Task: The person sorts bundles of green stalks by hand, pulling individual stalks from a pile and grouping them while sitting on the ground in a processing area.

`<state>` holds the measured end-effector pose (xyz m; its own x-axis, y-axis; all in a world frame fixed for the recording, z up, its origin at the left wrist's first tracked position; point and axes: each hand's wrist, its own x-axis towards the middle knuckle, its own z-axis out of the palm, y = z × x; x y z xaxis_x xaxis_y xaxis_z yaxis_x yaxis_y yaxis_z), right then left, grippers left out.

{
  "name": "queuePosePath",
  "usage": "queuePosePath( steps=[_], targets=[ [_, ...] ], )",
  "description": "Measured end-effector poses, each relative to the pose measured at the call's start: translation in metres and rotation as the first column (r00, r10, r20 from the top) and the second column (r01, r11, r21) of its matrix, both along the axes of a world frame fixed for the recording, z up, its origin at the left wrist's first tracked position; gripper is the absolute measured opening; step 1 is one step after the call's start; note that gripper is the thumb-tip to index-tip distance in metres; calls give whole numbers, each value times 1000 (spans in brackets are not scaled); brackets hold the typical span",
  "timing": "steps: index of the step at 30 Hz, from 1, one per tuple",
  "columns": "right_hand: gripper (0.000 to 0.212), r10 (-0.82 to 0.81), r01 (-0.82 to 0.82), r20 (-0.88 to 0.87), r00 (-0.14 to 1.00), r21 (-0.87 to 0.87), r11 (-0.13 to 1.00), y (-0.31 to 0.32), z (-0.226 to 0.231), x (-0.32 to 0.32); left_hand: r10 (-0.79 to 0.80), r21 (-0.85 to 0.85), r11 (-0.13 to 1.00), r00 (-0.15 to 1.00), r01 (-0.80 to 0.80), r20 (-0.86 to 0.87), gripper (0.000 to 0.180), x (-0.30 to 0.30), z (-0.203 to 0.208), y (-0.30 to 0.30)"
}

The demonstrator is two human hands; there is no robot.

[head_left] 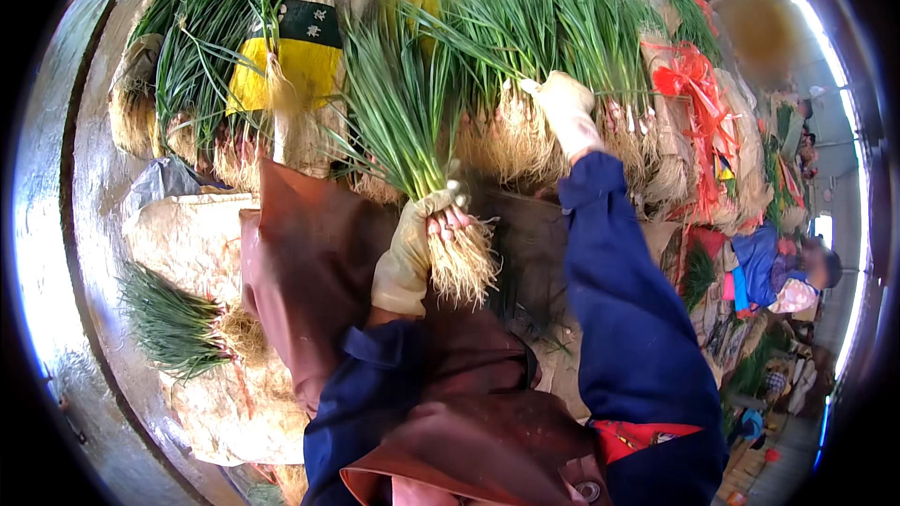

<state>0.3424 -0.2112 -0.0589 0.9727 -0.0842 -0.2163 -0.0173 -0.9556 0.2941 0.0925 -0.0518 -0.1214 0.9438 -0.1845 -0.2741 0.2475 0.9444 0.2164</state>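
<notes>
My left hand (412, 248), in a pale glove, is wrapped round a bunch of scallions (398, 136) just above their pinkish bulbs. The long green leaves point away from me and a tangle of pale roots hangs toward my lap. Further off and to the right, my right hand (562, 105), gloved too, is among the stalks of a row of scallions (534, 28). Its fingers look closed on stalks there, partly hidden by the glove's back. Below that hand, roots of the row (516, 141) spread out in a thick fringe.
A brown apron (314, 262) covers my lap. At left, a smaller scallion bundle (173, 319) lies on beige sacking (192, 244). More scallions (202, 66) rest by a yellow and dark sack (309, 52). Red plastic ribbon (694, 89) hangs at right; beyond it a person (783, 272) sits.
</notes>
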Motion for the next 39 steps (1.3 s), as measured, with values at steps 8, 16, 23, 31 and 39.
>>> queuePosePath(
  steps=[8,16,23,31,39],
  targets=[
    [17,-3,168,-185,983,886,433,-26,38,-50,48,-65,997,999,-49,-21,51,2,12,-5],
    [17,379,-340,211,901,886,314,-1,-11,-124,97,85,992,995,-94,-32,34,3,2,-9],
    [18,326,-333,106,940,55,941,-10,-6,-4,17,-6,1000,996,-18,-90,41,1,4,-4],
    [37,178,47,-294,939,624,780,0,23,-49,132,-62,988,987,-138,-90,45,3,21,-11],
    [21,446,508,-363,818,820,-263,34,-31,-158,103,3,995,993,-103,-54,25,-3,21,1]
  ],
)
